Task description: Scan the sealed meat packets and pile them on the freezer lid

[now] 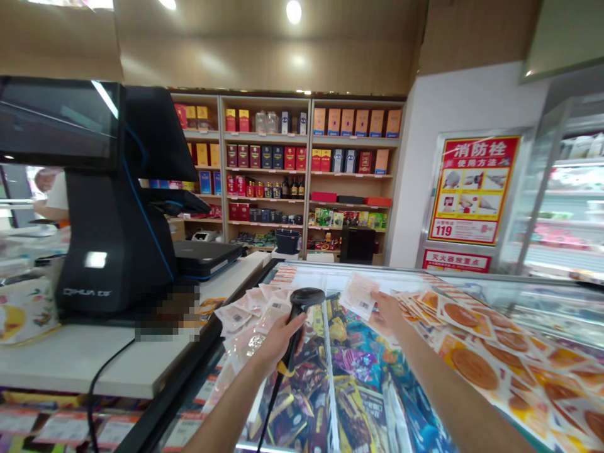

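Observation:
My left hand (pixel 279 340) is wrapped round the handle of a black barcode scanner (pixel 306 297), whose head points to the right. A cable hangs down from the scanner. In my right hand (pixel 387 314) is a flat, clear packet (pixel 359 294) with a small printed label, pinched at its right edge and facing the scanner. To the left of the scanner, several similar clear packets (pixel 248 318) lie spread on the glass top. On the right, below my right forearm, lie many orange-and-white packets (pixel 474 368) with round brown contents.
Under the glass, a freezer chest (pixel 329 377) holds colourful wrapped goods. A black checkout terminal (pixel 117 251) stands on the white counter (pixel 127 365) at left, a person (pixel 54 192) behind it. Shelves of boxed bottles (pixel 264 157) line the back wall. A red sign (pixel 474 189) hangs right.

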The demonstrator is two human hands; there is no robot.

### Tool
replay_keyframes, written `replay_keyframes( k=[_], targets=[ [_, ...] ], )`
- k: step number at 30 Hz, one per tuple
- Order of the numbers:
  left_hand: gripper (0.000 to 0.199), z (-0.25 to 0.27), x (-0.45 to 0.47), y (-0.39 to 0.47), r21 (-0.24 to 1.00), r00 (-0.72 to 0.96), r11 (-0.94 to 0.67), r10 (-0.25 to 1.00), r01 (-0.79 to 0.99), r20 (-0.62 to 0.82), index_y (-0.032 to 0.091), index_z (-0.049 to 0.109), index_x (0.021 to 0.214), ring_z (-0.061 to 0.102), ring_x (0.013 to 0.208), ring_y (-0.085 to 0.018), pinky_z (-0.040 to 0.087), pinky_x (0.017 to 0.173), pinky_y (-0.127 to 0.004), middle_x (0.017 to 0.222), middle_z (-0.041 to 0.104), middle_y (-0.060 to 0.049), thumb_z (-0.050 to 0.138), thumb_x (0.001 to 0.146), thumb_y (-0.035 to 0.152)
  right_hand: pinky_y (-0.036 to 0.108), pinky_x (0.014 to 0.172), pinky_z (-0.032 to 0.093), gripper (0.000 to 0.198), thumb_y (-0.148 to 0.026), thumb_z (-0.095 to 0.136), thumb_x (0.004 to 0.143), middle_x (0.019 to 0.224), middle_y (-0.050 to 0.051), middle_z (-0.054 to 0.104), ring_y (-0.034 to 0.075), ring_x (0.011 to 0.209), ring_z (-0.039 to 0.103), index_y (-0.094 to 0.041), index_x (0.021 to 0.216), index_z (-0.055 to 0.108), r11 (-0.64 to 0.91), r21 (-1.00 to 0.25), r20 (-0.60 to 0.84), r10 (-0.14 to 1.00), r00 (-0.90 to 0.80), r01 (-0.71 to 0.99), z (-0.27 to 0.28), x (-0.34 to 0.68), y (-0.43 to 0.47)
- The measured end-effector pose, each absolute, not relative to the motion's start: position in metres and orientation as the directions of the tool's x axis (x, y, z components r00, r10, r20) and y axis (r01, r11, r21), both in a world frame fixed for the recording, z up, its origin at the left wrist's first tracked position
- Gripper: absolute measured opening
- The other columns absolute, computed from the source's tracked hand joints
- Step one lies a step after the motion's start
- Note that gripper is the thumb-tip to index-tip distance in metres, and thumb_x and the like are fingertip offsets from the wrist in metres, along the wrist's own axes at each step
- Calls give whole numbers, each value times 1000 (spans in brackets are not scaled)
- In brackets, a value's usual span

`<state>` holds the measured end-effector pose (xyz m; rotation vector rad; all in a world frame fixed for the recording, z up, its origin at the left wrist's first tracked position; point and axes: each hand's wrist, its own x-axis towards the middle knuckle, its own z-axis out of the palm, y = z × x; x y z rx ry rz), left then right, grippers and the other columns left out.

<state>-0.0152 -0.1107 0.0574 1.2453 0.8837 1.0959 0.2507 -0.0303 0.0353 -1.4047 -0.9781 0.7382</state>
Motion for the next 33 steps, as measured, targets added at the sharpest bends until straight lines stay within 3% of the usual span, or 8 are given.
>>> replay_keyframes(
  k=[4, 10, 19, 24, 33],
  targets=[
    [33, 54, -9, -89, 987, 304, -39, 949, -154, 84, 17, 44, 64, 41, 38, -6, 29, 38, -19, 48, 47, 6, 57, 63, 47, 25, 56, 50, 13, -26, 46, 69, 64, 5, 64, 16, 66, 62, -16, 69, 54, 39, -997, 67, 880, 469, 69, 36, 254, -29],
    [33, 45, -12, -91, 993, 519, -88, 847, -73, 113, 16, 46, 63, 38, 35, -5, 26, 39, -19, 46, 46, 5, 56, 65, 47, 28, 57, 50, 16, -29, 44, 70, 65, 5, 64, 17, 63, 61, -17, 64, 54, 72, -996, 85, 894, 441, 47, 31, 260, -17],
    [32, 50, -10, -101, 996, 583, -72, 807, -60, 94, 18, 42, 63, 36, 37, -4, 26, 40, -19, 49, 45, 5, 54, 67, 47, 29, 56, 50, 14, -27, 46, 68, 68, 6, 63, 17, 63, 60, -15, 67, 54, 94, -995, 76, 901, 427, -20, 33, 261, -12],
    [31, 54, -16, -100, 996, 497, -66, 864, -57, 85, 17, 45, 63, 39, 38, -5, 28, 40, -19, 48, 46, 5, 54, 68, 46, 28, 56, 50, 11, -24, 46, 68, 70, 6, 63, 16, 62, 60, -16, 70, 52, 40, -997, 8, 883, 470, -59, 34, 257, -15],
    [33, 67, -70, -90, 998, 124, -69, 990, -16, 70, 16, 47, 63, 41, 38, -6, 31, 38, -17, 46, 48, 5, 54, 65, 49, 29, 57, 50, 9, -21, 46, 68, 66, 4, 62, 16, 62, 60, -17, 75, 49, -1, -987, -66, 916, 396, -161, 30, 232, -14]
  ],
)
